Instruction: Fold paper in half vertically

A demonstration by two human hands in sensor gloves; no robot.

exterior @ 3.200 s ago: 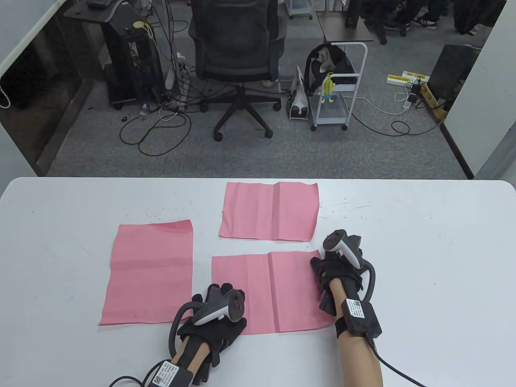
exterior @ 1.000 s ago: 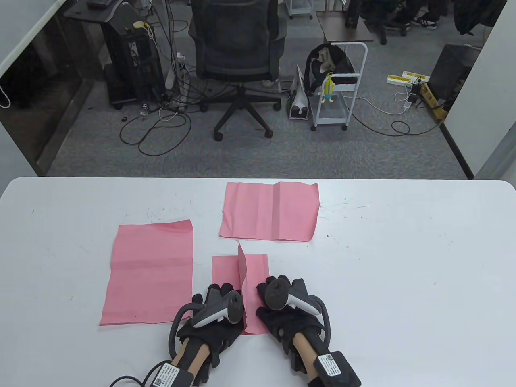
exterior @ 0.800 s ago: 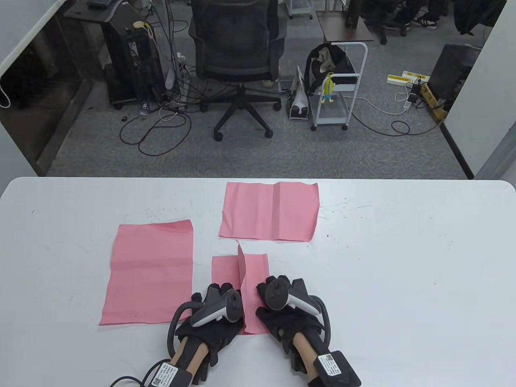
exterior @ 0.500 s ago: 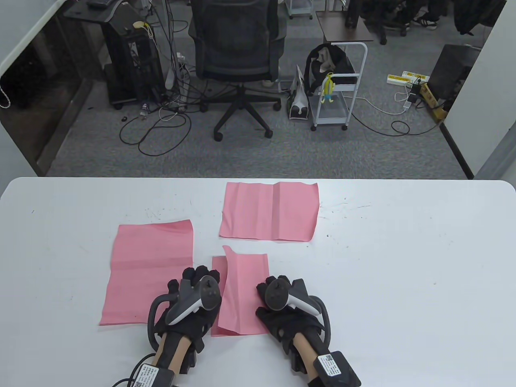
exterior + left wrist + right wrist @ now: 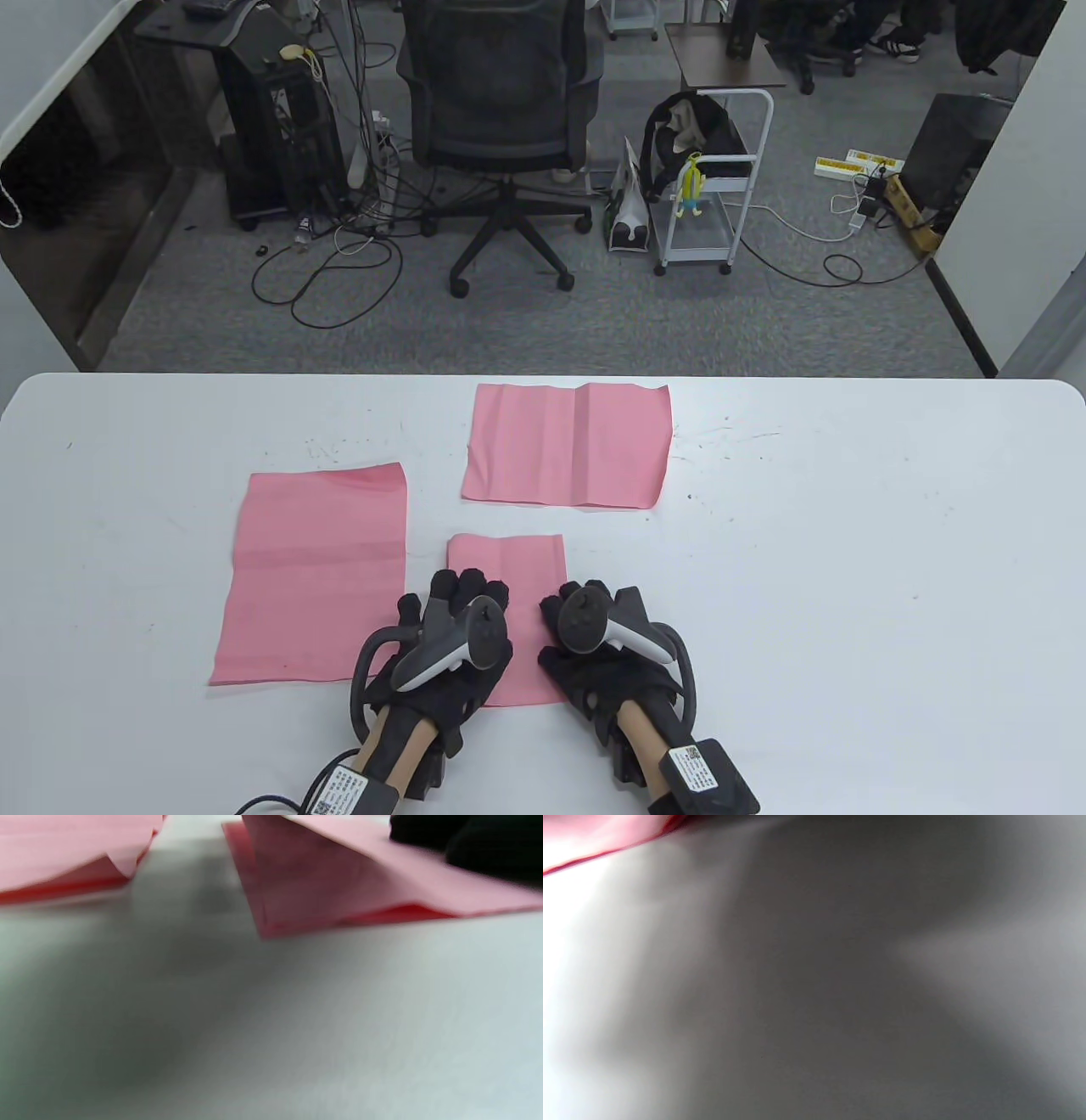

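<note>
**Flap down, sheet halved**

The left hand [image 5: 454, 649] has moved back onto the folded paper [image 5: 509, 564], fingers spread flat. The right hand [image 5: 598, 654] presses its right edge, fingers flat. Beyond lie two open sheets [image 5: 314, 569], left and behind.

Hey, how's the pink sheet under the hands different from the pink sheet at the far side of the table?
The near sheet is folded in half, doubled and narrow; the far sheet lies open in one layer and looks about twice as wide. The left hand and right hand rest on the near sheet; nothing touches the far sheet. The far sheet shows an upright crease down its middle; the near sheet's top shows none. Both are pink paper on the white table.
</note>
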